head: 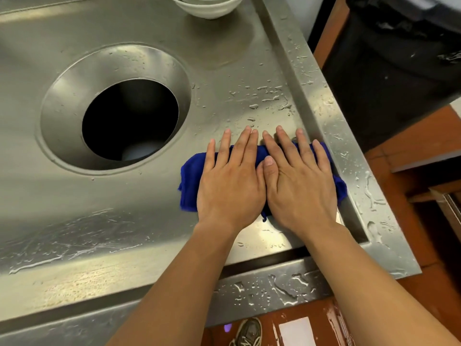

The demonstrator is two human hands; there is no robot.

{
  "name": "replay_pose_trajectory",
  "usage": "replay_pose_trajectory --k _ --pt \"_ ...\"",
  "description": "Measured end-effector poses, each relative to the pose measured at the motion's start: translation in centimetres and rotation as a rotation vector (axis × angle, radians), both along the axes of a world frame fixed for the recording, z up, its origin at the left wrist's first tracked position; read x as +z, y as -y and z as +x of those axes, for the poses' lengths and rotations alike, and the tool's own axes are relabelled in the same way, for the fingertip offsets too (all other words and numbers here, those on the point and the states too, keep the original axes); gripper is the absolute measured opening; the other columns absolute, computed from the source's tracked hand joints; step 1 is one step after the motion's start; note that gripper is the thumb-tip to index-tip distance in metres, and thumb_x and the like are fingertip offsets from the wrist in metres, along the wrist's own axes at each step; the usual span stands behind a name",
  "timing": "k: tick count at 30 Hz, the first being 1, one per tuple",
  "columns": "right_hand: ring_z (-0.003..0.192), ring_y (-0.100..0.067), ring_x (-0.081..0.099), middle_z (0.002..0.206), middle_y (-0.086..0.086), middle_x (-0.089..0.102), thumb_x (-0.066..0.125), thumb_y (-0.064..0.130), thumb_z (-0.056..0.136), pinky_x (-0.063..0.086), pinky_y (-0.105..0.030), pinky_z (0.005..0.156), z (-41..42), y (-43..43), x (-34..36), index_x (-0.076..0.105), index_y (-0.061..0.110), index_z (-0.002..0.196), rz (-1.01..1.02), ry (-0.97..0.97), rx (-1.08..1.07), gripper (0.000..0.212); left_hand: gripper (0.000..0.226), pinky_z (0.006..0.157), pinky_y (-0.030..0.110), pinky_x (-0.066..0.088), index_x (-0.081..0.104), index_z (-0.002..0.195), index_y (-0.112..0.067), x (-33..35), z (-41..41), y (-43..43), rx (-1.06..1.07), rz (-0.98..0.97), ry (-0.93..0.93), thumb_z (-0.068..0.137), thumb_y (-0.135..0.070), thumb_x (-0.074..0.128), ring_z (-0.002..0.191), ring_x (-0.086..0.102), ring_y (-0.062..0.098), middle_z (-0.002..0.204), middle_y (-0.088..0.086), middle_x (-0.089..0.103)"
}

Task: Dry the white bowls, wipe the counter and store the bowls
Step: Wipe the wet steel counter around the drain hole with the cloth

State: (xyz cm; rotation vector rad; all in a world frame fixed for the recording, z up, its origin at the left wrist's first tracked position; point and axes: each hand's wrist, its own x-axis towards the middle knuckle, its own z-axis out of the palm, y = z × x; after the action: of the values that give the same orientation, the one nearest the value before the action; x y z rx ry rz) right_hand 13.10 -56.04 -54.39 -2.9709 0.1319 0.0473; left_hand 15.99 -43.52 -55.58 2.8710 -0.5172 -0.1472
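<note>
Nearest, below the wrists, the raised steel rim (274,285) of the counter (104,221) is beaded with water drops. Just beyond it, the left hand (230,179) and the right hand (298,182) are laid side by side, thumbs touching, both spread flat with fingers straight, gripping nothing. A blue cloth (189,186), soft and nubbly, is pressed beneath both palms onto the brushed metal, its bunched ends showing left of the left hand and right of the right hand. Ahead of the fingertips, scattered droplets (264,98) are seen on the smooth surface. Left of the left hand, a round funnel-shaped hole (117,106) is sunk into the counter. Farthest, straight ahead, stacked white bowls (207,6), glazed and rounded, are set on the counter.
</note>
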Motion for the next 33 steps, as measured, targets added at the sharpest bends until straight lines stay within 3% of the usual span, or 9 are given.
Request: replay_pose_trajectory --k 22,33 --pt "0.158 -0.025 0.012 0.170 0.001 0.022 0.008 0.041 0.106 0.004 -0.044 0.127 9.3 0.0 -0.6 0.019 0.027 0.162 -0.031 0.050 0.031 0.058 0.060 0.132 0.043 -0.002 0.019 0.169 -0.020 -0.4 8.6 0.1 0.057 -0.022 0.054 0.113 -0.043 0.018 0.166 0.008 0.025 0.177 -0.003 0.021" --pt "0.159 -0.023 0.008 0.171 0.002 0.018 0.005 0.042 0.106 0.002 -0.043 0.127 16.3 -0.3 -0.4 0.017 0.026 0.162 -0.043 0.028 0.028 0.060 0.064 0.133 0.044 0.000 0.018 0.169 -0.020 -0.3 15.7 -0.2 0.041 -0.003 0.049 0.110 -0.044 0.010 0.166 0.008 0.025 0.178 -0.003 0.019"
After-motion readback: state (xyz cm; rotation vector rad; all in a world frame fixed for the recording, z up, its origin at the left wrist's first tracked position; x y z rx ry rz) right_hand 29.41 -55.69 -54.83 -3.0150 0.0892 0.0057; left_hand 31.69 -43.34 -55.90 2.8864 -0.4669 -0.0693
